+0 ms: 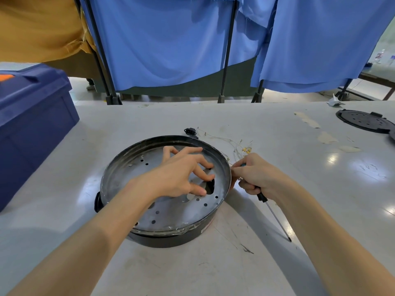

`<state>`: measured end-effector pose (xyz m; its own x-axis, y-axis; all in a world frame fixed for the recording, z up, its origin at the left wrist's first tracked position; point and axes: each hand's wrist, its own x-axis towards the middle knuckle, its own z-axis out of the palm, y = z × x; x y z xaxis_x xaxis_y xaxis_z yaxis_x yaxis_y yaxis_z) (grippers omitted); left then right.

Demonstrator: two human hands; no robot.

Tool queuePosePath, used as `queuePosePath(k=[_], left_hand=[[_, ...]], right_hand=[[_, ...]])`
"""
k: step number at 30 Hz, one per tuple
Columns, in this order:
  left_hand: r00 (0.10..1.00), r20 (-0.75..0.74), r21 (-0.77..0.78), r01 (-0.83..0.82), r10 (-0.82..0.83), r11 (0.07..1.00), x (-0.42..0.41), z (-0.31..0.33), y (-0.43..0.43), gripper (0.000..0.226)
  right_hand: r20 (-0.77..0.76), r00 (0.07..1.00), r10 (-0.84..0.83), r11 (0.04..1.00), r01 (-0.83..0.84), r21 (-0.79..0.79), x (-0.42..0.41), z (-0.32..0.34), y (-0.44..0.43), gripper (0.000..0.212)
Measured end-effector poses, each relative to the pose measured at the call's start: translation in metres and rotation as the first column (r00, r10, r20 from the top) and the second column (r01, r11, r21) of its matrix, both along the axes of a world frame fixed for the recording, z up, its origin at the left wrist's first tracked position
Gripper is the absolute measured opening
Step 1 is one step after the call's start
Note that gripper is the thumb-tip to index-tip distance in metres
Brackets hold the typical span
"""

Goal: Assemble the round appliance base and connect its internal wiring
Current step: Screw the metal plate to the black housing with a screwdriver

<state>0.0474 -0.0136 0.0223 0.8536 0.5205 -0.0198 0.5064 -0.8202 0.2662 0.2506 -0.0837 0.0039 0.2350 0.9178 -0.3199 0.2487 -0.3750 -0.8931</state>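
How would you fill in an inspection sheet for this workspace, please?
Surface: pale grey table, scuffed, with worn patches at far right.
Job's things: round black base with perforated metal plate inside; screwdriver; black socket behind the base.
Clutter: black vented lid at far right; crumpled white scrap beyond it.
Grips: left hand open, fingertips on the plate by its oval opening; right hand grips the screwdriver handle beside the base's rim, shaft pointing back toward the person.
Cables: thin pale wires with gold terminals lie loose behind and right of the base.
Surroundings: blue crate at left; blue curtains on black stands behind.
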Motion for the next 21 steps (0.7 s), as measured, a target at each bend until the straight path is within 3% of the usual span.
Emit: queuePosePath(k=[9,16,21], left_hand=[[1.000,0.008,0.009,0.000,0.000,1.000,0.001,-0.001,-0.001,0.033],[0.995,0.061,-0.056,-0.075,0.078,0.996,0.005,0.005,0.001,0.055],[0.995,0.075,-0.020,-0.058,0.060,0.998,0.008,0.000,0.002,0.054]], right_hand=[[-0.010,1.000,-0.002,1.000,0.002,0.003,0.001,-0.001,0.001,0.030],[-0.018,1.000,0.017,1.000,-0.017,-0.009,0.002,0.000,-0.001,0.030],[0.025,1.000,0.012,1.000,-0.012,-0.018,0.015,0.008,-0.003,0.033]])
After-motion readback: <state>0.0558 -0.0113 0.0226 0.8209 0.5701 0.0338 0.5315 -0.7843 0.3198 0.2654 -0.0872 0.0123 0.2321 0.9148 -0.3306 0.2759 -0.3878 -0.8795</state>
